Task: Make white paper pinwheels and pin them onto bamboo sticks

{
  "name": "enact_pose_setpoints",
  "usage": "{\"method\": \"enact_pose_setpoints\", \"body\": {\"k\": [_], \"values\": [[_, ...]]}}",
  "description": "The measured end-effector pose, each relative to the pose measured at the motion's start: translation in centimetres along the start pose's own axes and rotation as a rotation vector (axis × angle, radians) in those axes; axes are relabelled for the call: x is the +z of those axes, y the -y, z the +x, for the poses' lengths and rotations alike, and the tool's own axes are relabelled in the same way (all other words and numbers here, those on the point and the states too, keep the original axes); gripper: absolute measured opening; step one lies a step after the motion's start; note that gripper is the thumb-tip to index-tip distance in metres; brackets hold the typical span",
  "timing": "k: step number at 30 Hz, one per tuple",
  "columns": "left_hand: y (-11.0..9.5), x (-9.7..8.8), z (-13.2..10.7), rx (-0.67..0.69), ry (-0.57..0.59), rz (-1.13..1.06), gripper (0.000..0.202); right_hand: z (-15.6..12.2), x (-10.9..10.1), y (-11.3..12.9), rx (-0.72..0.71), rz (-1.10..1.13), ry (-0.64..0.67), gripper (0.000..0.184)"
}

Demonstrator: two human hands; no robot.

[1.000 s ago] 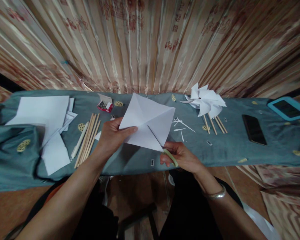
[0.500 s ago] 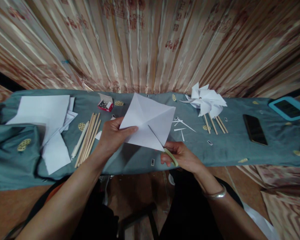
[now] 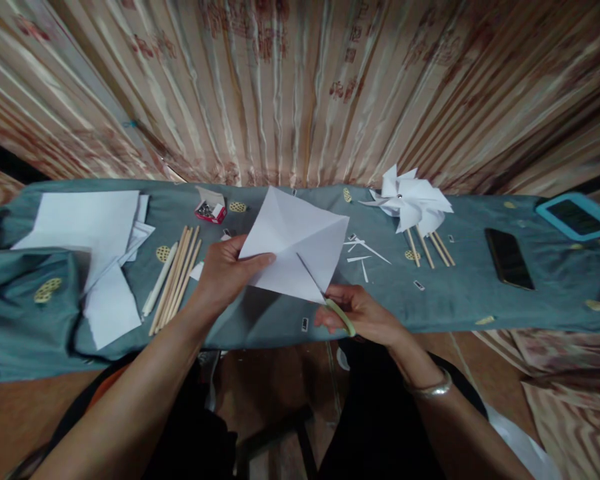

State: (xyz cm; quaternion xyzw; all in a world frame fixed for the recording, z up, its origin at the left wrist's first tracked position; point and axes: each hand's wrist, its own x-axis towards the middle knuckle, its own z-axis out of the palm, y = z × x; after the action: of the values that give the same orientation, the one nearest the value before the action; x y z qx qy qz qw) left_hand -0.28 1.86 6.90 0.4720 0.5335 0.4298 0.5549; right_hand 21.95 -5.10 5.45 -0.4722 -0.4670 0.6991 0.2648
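Note:
My left hand [image 3: 233, 267] grips a white square sheet of paper [image 3: 290, 230] by its left corner, thumb on top. Crease lines run across the sheet and meet near its middle. In my right hand [image 3: 355, 312] is a pair of scissors [image 3: 341, 316] with pale green handles. Its dark blade lies over the paper, running from the near right corner toward the centre. The other blade is hidden beneath the sheet. Thin white paper offcuts [image 3: 363, 253] lie on the cloth just right of the paper.
On the green cloth [image 3: 260, 327] at left lie white paper sheets [image 3: 87, 220], a white pen [image 3: 160, 280] and several wooden sticks [image 3: 180, 280]. A small red box [image 3: 211, 208] holds metal pins. At right are paper pinwheels [image 3: 413, 200], a black phone [image 3: 509, 259] and a blue-framed tablet [image 3: 577, 217].
My right hand has shifted slightly left, and the scissor handles have drawn a little closer to the paper's edge. The left hand and sheet stay nearly where they were.

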Motion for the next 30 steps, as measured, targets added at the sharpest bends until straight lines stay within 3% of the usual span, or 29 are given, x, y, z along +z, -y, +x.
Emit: {"method": "enact_pose_setpoints", "body": {"k": [8,12,14,17,19,23,26,30], "values": [[-0.1,-1.9,0.8,0.081,-0.097,0.039,0.031,-2.1,-3.2,-0.4,0.029,-0.101,0.083,0.049],[0.2,-3.2,1.0,0.096,-0.083,0.072,0.033,-3.3,-5.6,-0.5,-0.051,-0.099,-0.021,0.055],[0.2,-3.3,0.7,0.073,-0.050,0.106,0.034,-3.5,-6.1,-0.3,-0.162,-0.073,-0.176,0.054],[0.1,-2.7,0.0,0.015,0.045,0.185,0.030,-2.9,-5.6,0.2,-0.375,-0.057,-0.509,0.049],[0.2,-2.0,-0.5,-0.031,0.132,0.221,0.027,-2.2,-4.7,0.5,-0.454,-0.100,-0.599,0.049],[1.0,-1.0,-1.0,-0.046,0.300,0.276,0.021,-1.0,-3.2,0.6,-0.449,-0.296,-0.541,0.052],[1.4,-0.8,-1.2,-0.032,0.364,0.319,0.022,-0.5,-2.6,0.1,-0.440,-0.463,-0.506,0.045],[0.9,-1.2,-1.2,-0.080,0.304,0.181,0.040,0.1,-2.3,-0.3,-0.430,-0.458,-0.508,0.036]]}}
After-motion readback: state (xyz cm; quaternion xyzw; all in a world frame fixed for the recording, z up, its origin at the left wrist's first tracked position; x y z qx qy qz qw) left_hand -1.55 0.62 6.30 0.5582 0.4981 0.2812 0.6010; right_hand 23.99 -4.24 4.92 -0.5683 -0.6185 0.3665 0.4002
